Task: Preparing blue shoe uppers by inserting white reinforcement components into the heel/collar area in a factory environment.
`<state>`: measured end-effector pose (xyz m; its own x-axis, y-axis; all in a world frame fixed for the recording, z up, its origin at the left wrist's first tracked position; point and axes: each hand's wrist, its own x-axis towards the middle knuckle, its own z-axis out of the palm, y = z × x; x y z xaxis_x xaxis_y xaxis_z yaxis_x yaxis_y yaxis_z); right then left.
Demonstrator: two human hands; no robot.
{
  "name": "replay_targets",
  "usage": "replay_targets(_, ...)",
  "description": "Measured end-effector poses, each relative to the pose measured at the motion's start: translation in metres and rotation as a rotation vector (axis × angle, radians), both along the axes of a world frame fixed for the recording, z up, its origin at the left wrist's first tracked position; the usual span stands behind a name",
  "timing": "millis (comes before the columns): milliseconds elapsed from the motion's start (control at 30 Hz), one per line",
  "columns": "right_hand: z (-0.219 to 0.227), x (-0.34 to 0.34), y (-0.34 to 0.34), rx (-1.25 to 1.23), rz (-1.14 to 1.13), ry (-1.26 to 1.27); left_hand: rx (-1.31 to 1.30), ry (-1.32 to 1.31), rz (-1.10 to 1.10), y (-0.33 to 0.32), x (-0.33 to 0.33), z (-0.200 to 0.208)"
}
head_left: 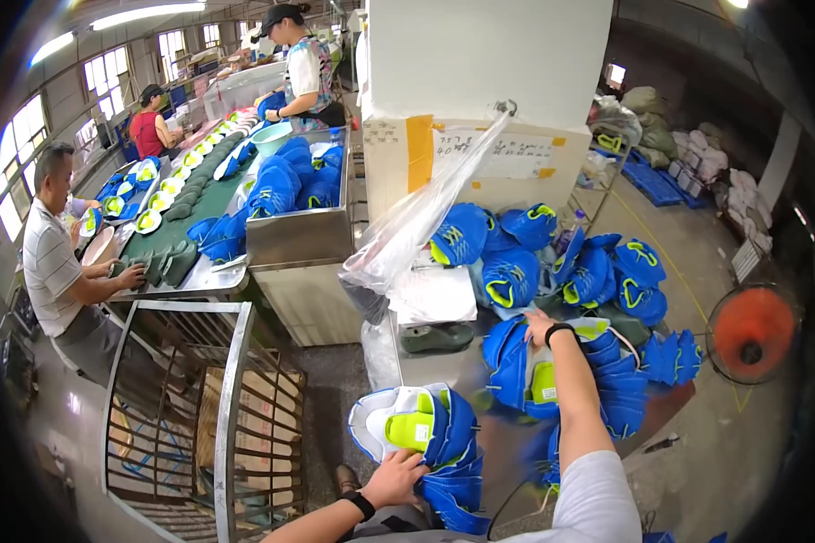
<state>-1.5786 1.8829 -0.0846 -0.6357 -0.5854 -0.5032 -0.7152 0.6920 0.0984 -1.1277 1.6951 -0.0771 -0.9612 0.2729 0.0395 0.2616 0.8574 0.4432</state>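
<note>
My left hand (397, 477), with a black band at the wrist, grips the near edge of a stack of blue shoe uppers (453, 484) close to my body. The top upper shows a white lining and a lime-green inner piece (409, 429) with a small white label. Further off on the metal table, my right hand (541, 328) is closed over the edge of another blue shoe upper (507, 362), which also shows lime green inside. More blue uppers (620, 398) lie layered beside it. A dark green shoe last (436, 338) rests at the table's left edge.
Finished-looking blue uppers (511, 277) pile up behind my right hand, near a white pillar (489, 54). A metal-barred cart (235, 416) stands at left. Beyond it, people work along a green conveyor (158, 240). An orange bin (752, 333) sits on the right floor.
</note>
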Motion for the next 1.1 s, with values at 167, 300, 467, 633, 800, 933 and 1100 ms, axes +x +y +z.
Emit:
replay_targets(167, -0.006, -0.002, -0.005, -0.063, -0.183, -0.148, -0.002, -0.069, 0.042, 0.001, 0.002, -0.003)
replay_targets(300, 0.026, 0.047, -0.018, -0.156, -0.075, 0.031, 0.031, -0.016, 0.106, 0.000, 0.011, -0.014)
replay_targets(467, 0.045, 0.108, 0.005, -0.308, 0.177, 0.268, 0.063, 0.038, 0.079, -0.003, 0.009, -0.022)
replay_targets(633, 0.113, 0.175, 0.004, -0.560, 0.264, 0.517, 0.278, 0.190, 0.083, -0.042, 0.009, -0.013)
replay_targets(800, 0.203, 0.221, -0.018, -0.753, 0.382, 0.783, 0.521, 0.183, 0.281, -0.116, 0.015, 0.007)
replay_targets(933, 0.254, 0.255, -0.067, -0.790, 0.378, 0.886, 0.602, 0.454, 0.415, -0.186, 0.010, 0.036)
replay_targets(1100, 0.295, 0.279, -0.159, -0.964, 0.432, 0.825, 0.480, 0.683, 0.621, -0.284, 0.020, 0.081)
